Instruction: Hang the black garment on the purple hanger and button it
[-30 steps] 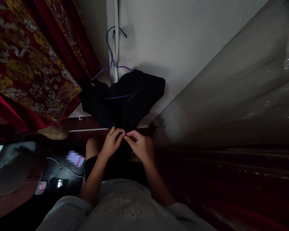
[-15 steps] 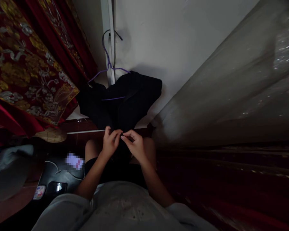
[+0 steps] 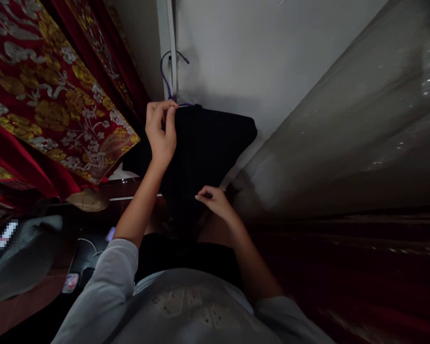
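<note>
A black garment (image 3: 208,143), perhaps a jacket or shirt, hangs in front of me on a purple hanger (image 3: 166,81). My left hand (image 3: 161,131) is raised to the garment's top, just below the hanger hook, its thumb and forefinger pinched at the collar edge. Lower down, my right hand (image 3: 217,199) is closed in a pinch against the front of the garment. What lies between its fingertips is too dark to make out. The garment's lower part hangs down between my knees.
Red curtain cloth with gold and silver flowers (image 3: 57,105) hangs at left. A plastic-covered bulk (image 3: 344,129) leans at right. A pale upright rail (image 3: 172,28) carries the hanger. A woven item (image 3: 89,199), a small pouch (image 3: 70,283) and a white cable (image 3: 89,242) lie at lower left.
My hands have parted from their meeting point at the garment's front. My left hand has risen to the collar; my right has shifted slightly right. The garment's neck opening is now covered over.
</note>
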A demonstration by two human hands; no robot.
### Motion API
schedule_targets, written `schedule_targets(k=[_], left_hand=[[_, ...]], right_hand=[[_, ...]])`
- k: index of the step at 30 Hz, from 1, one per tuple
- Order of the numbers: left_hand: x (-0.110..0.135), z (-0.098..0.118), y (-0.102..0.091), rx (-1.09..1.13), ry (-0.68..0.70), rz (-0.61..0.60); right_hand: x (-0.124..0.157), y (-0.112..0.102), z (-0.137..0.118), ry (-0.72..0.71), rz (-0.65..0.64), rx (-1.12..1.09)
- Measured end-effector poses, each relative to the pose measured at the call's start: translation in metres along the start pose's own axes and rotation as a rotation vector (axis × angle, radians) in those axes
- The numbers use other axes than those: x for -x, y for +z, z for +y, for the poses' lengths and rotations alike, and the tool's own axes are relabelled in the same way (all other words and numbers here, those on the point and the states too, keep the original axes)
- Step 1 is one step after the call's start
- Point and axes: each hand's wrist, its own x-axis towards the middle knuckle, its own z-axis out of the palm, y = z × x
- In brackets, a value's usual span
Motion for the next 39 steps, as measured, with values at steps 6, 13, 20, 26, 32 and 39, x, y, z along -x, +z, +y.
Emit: schedule_targets(k=[6,13,20,26,32,39], left_hand=[[0.008,0.025,-0.017,0.048,0.070,-0.080],[0.026,0.031,-0.020,0.142,0.071,-0.071],[0.061,0.029,-0.011,0.344,-0.181,0.166],[0.061,0.033,-0.003,0.228,-0.088,0.244],[0.064,0.035,0.000,0.119,-0.106,0.272],[0.070,0.046,0.008,0.272,-0.259,0.251]], right_hand=[[-0.055,-0.015,-0.096,-0.340,-0.060,-0.083],[-0.091,0.005,-0.184,-0.765,0.130,0.004],[-0.086,0.040,-0.174,-0.657,0.084,-0.271],[-0.091,0.042,-0.178,-0.632,0.040,-0.368],[-0.085,0.036,-0.178,-0.593,0.025,-0.316],[-0.073,0.034,-0.175,-0.580,0.086,-0.316]])
